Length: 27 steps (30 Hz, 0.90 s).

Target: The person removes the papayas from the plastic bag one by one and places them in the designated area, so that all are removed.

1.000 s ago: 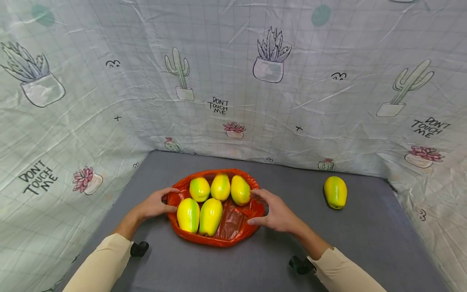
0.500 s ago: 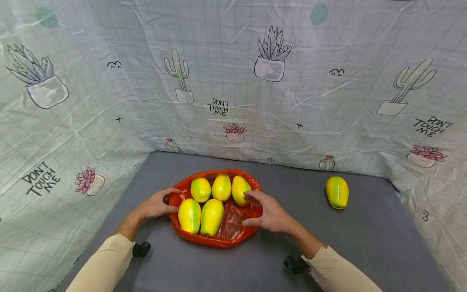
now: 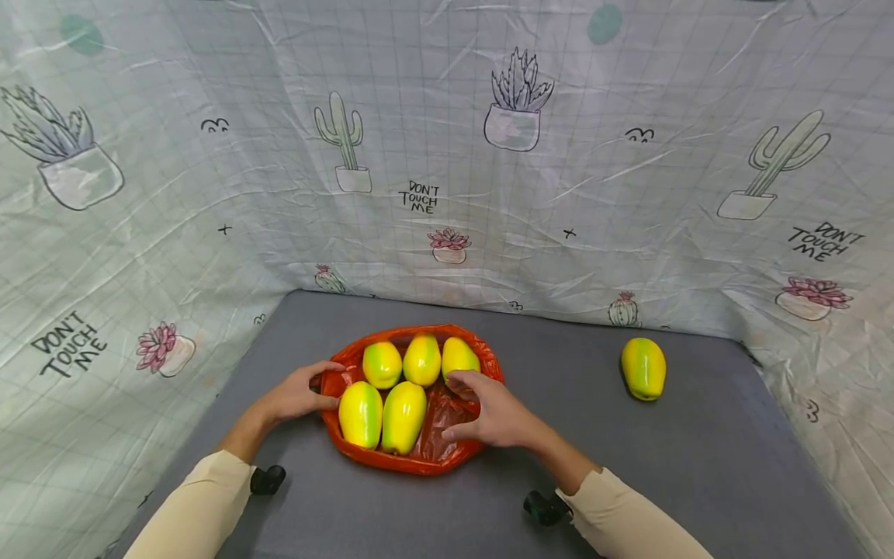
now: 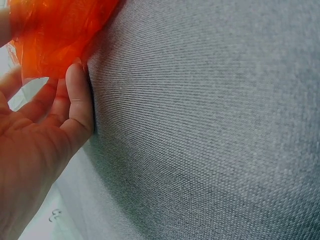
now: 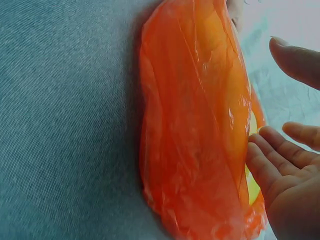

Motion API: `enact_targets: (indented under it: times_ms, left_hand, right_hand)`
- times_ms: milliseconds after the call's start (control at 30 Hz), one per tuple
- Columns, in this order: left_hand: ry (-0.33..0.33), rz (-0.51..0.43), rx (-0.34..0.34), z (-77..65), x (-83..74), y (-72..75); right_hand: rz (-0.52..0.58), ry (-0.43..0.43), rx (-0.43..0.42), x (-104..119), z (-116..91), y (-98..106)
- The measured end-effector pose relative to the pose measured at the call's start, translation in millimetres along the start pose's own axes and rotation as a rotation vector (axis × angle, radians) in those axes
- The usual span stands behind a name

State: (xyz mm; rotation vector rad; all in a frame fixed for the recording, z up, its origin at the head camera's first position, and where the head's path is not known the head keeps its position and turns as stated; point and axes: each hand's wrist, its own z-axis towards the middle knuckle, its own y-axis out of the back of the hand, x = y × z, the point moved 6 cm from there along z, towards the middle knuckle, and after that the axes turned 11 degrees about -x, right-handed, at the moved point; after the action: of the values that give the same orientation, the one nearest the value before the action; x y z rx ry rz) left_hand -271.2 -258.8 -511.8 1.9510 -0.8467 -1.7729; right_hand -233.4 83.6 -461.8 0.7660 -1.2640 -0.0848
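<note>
A red plastic bag (image 3: 398, 464) lies with its mouth spread on the grey table, holding several glossy yellow-green fruits (image 3: 403, 418) that look like papayas. At the bag's left rim, my left hand (image 3: 296, 392) grips the plastic between thumb and fingers; the left wrist view has the fingers (image 4: 77, 95) against its outside. My right hand (image 3: 499, 411) hovers over the right side of the opening, thumb and fingers apart, nothing between them. Its fingertips are near the back-right papaya (image 3: 459, 355). In the right wrist view, the bag's side (image 5: 195, 120) partly hides the fruit.
One more papaya (image 3: 643, 369) lies alone on the grey table (image 3: 698, 466), well to the right of the bag. A pale cloth (image 3: 447, 140) printed with cacti hangs behind the table and along its sides.
My right hand has moved left from the bag's right rim to over its opening, letting go of the plastic. The left hand stays on the left rim, and the fruits keep their places.
</note>
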Motion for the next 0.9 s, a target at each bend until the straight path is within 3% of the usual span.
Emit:
enact_targets:
  times_ms: [600, 900]
  left_hand:
    - [-0.019, 0.005, -0.009, 0.0, -0.2, 1.2]
    - [-0.021, -0.009, -0.009, -2.1, -2.5, 3.2]
  right_hand:
    - [0.042, 0.022, 0.024, 10, 14, -37]
    - [-0.062, -0.020, 0.013, 14, 17, -51]
